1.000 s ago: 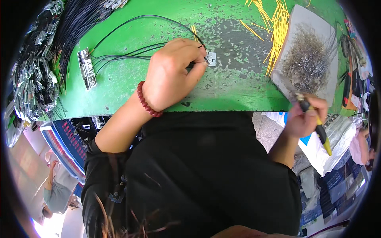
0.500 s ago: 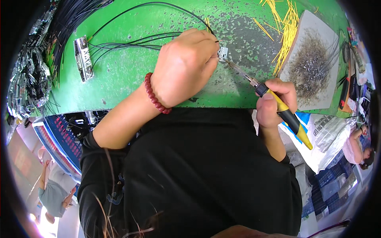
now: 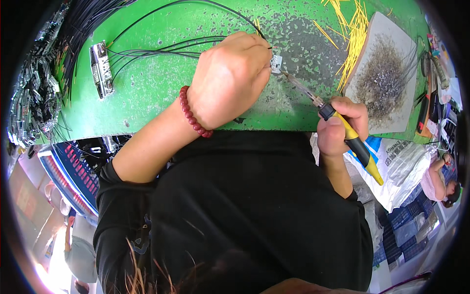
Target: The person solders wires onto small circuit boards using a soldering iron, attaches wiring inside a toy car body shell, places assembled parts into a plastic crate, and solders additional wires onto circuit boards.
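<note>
My left hand (image 3: 234,81), with a red bead bracelet (image 3: 192,116) at its wrist, is closed near a small white circuit board (image 3: 277,62). A black wire (image 3: 240,18) loops over to its fingertips, and more black wires run under the hand. Which of them the fingers pinch is partly hidden. In my right hand (image 3: 338,128) is a yellow and black soldering iron (image 3: 361,149), held like a pen. Its tip lies at the board's lower right edge; whether it touches cannot be seen. The wires lead left to a shiny silver part (image 3: 102,71) on the green table (image 3: 161,98).
Bundled black wires (image 3: 90,29) and a heap of shiny parts (image 3: 36,88) fill the left side. Thin yellow wires (image 3: 355,44) lie beside a pale board (image 3: 409,98) covered in dark residue. Hand tools (image 3: 428,105) lie far right. People stand or sit beyond both sides.
The soldering iron and my right hand have shifted slightly right and down. The left hand stays nearly in place, its grip unchanged. A person at the lower left has moved.
</note>
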`<action>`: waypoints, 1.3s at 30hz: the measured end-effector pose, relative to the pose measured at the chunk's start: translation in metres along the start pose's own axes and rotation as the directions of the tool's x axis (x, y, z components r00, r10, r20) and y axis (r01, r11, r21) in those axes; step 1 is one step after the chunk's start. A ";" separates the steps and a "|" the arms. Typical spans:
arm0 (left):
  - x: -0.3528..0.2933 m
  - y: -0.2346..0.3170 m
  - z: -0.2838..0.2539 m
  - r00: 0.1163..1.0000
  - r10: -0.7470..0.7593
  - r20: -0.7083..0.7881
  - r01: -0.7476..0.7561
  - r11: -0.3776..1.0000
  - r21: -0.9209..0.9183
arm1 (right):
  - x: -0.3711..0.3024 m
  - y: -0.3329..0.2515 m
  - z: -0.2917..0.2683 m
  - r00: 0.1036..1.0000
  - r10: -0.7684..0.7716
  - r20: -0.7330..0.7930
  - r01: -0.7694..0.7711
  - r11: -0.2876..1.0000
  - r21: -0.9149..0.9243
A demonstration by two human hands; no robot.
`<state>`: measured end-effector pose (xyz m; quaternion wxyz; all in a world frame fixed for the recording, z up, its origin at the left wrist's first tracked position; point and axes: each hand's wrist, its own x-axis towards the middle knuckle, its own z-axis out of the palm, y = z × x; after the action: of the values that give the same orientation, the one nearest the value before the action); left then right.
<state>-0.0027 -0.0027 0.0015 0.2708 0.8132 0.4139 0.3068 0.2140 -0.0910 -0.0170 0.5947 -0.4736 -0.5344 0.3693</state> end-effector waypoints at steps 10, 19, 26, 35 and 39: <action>0.000 0.000 0.000 1.000 -0.012 0.008 0.012 1.000 0.014 | 0.000 -0.003 -0.001 0.996 0.080 -0.031 -0.081 0.997 -0.019; 0.005 -0.004 -0.008 0.995 0.059 0.078 -0.057 0.998 -0.031 | 0.003 0.000 -0.001 0.999 0.032 -0.027 -0.033 0.999 -0.031; 0.021 -0.001 -0.014 0.964 0.005 0.266 -0.022 0.998 0.062 | 0.004 0.000 0.001 0.998 0.063 -0.024 -0.063 0.998 -0.009; 0.034 0.000 -0.020 0.899 0.002 0.439 -0.097 0.976 0.194 | 0.005 -0.001 0.000 0.997 0.077 -0.021 -0.078 0.997 -0.007; 0.036 0.001 -0.023 0.881 0.005 0.473 -0.092 0.983 0.160 | 0.005 -0.001 0.001 0.997 0.065 -0.034 -0.065 0.998 0.007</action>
<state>-0.0018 0.0313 0.0275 0.2818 0.8943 0.3407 0.0687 0.2137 -0.0860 -0.0148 0.5927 -0.4952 -0.5074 0.3821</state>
